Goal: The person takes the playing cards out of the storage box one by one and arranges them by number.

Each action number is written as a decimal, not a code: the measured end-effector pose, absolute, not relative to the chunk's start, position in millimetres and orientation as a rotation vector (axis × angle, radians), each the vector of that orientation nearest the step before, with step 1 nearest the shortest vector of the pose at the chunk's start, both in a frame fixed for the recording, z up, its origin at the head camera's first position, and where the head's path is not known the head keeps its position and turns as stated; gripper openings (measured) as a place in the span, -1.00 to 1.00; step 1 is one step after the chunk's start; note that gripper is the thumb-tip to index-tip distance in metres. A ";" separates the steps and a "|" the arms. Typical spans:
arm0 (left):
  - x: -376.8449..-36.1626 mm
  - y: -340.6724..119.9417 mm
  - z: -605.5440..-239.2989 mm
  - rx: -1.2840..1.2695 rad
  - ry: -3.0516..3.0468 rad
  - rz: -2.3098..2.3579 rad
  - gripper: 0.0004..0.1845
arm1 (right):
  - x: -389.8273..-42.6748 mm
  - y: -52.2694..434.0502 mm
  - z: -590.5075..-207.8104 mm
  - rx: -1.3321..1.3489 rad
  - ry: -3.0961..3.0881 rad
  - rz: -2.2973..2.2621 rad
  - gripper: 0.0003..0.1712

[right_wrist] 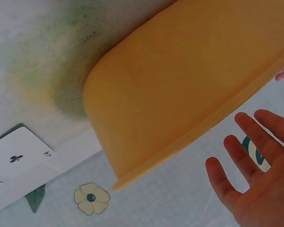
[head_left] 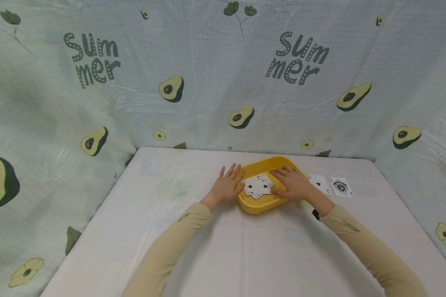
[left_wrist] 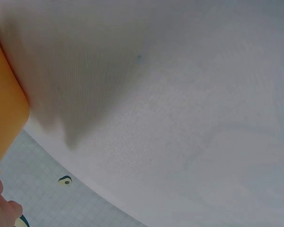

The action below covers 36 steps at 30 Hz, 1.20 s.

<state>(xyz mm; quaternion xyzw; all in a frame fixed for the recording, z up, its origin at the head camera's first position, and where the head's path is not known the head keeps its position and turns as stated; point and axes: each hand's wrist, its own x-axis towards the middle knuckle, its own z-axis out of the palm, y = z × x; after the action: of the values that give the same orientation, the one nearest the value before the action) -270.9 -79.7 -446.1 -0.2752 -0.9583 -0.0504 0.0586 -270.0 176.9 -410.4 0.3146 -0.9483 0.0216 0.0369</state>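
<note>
A yellow tray (head_left: 258,209) stands on the table with several overlapping playing cards (head_left: 256,186) in it; a black-suited card lies uppermost. My left hand (head_left: 226,185) is at the tray's left rim, fingers spread; whether it touches the rim cannot be told. The left wrist view catches only a bit of that hand (left_wrist: 2,205) beside the tray's wall (left_wrist: 7,101). Over the tray's right side reaches my right hand (head_left: 291,182), its thumb close to the cards. In the right wrist view the right hand's fingers (right_wrist: 244,161) are spread and nearly straight, above the tray's rim.
To the right of the tray lie two face-up cards: an ace of clubs (head_left: 319,184) and an ace with a large ornate emblem (head_left: 340,187). The white table (head_left: 171,181) backs onto a hanging cloth (head_left: 208,49) printed with avocados and flowers.
</note>
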 end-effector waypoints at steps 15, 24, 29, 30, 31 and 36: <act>-268.1 -80.9 -446.0 -0.833 -2.919 -0.139 -0.45 | -281.6 153.1 -422.4 0.986 -2.975 0.060 -0.31; -267.2 -81.0 -446.5 -0.841 -2.903 -0.125 -0.45 | -287.8 144.4 -428.3 1.018 -3.005 0.023 -0.33; -266.7 -80.6 -446.8 -0.837 -2.892 -0.135 -0.46 | -289.6 142.8 -429.9 1.039 -3.035 0.010 -0.35; -266.6 -80.5 -446.8 -0.836 -2.894 -0.134 -0.46 | -289.9 142.6 -430.4 1.041 -3.041 0.008 -0.35; -266.6 -80.5 -446.9 -0.836 -2.895 -0.135 -0.46 | -290.1 142.5 -430.9 1.044 -3.046 0.003 -0.35; -266.0 -80.8 -447.1 -0.835 -2.897 -0.140 -0.46 | -292.0 142.7 -433.1 1.071 -3.056 -0.050 -0.38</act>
<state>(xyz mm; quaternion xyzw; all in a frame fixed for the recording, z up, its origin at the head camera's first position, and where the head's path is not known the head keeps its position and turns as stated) -266.0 -80.8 -447.1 -0.2761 -0.9580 -0.0463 0.0617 -292.0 142.7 -433.1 0.3303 -0.9425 -0.0153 -0.0485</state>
